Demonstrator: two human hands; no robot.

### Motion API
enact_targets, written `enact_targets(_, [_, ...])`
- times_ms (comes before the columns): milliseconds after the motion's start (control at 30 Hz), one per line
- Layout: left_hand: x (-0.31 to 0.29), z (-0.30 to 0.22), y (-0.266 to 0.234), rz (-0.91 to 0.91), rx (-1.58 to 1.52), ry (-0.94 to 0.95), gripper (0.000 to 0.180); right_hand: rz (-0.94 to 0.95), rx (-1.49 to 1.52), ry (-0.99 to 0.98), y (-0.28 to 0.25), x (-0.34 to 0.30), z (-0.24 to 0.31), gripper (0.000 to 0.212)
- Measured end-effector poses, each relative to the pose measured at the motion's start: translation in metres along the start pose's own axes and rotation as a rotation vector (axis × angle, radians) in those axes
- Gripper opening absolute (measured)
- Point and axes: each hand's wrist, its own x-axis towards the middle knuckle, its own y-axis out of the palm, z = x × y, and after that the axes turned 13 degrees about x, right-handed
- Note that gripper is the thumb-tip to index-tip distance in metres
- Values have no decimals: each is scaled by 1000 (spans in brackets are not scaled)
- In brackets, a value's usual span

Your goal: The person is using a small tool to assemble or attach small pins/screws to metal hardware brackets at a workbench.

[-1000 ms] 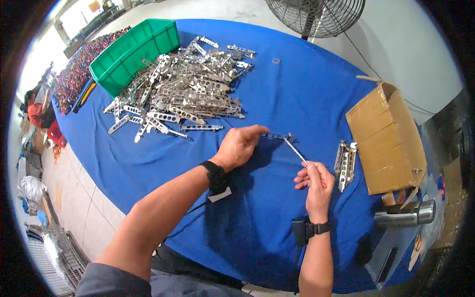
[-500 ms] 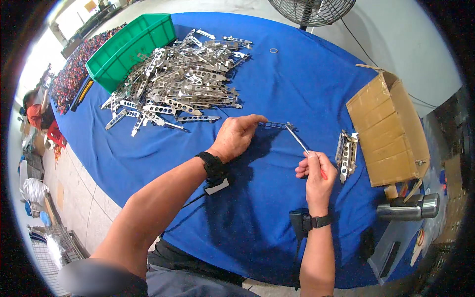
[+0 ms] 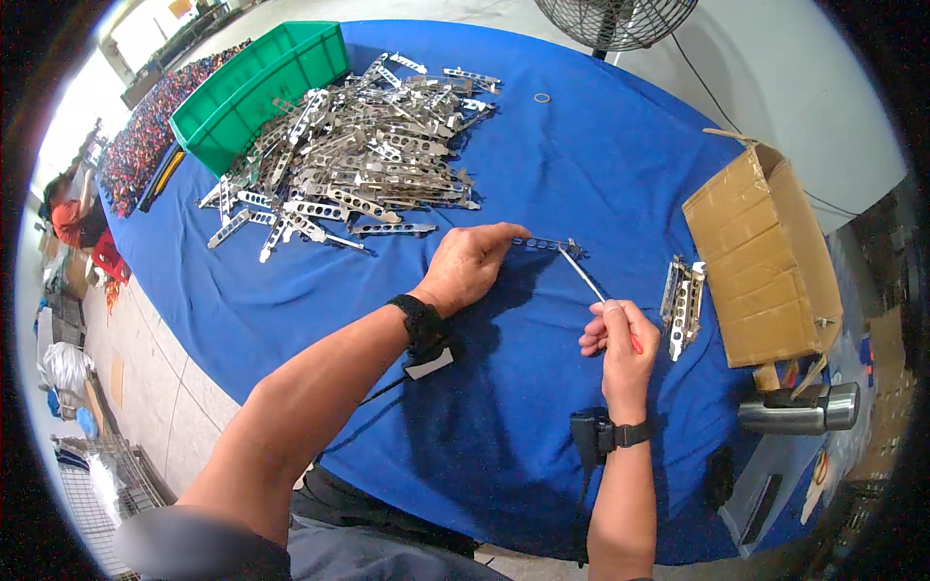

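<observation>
Over the blue-covered table, my left hand (image 3: 472, 265) pinches one end of a narrow metal bracket (image 3: 542, 244) with a row of holes. My right hand (image 3: 625, 344) is closed round a screwdriver (image 3: 587, 277) with a thin metal shaft; a bit of red handle shows below the fingers. The shaft's tip meets the bracket's far right end, where fine detail is too small to make out. Up and left of my left hand lies a big heap of similar brackets (image 3: 378, 145). Right of my right hand sits a small stack of brackets (image 3: 684, 305).
A green crate (image 3: 262, 92) lies tipped beside the heap. At the right stand a cardboard box (image 3: 751, 261) and a steel bottle (image 3: 799, 408). A small ring (image 3: 542, 98) lies toward the far edge, with a fan (image 3: 615, 21) beyond. Another person (image 3: 73, 218) is at far left.
The whole view has shifted very slightly. Both hands keep the same hold, and the screwdriver tip stays at the bracket's right end.
</observation>
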Motion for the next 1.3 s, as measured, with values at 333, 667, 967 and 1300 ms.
enact_targets(333, [0,-4,-2,9,11,5,21,-7,8,-40,0,-1,1,24])
enact_targets(667, [0,-2,1,-1,17,18,22,-22,4,6,-2,-1,1,25])
enact_targets(967, [0,1,1,-9,35,55,23,-15,-19,-16,-2,0,-1,24])
enact_targets(1300, [0,-3,1,14,14,12,21,-19,-19,-54,-6,1,-4,23])
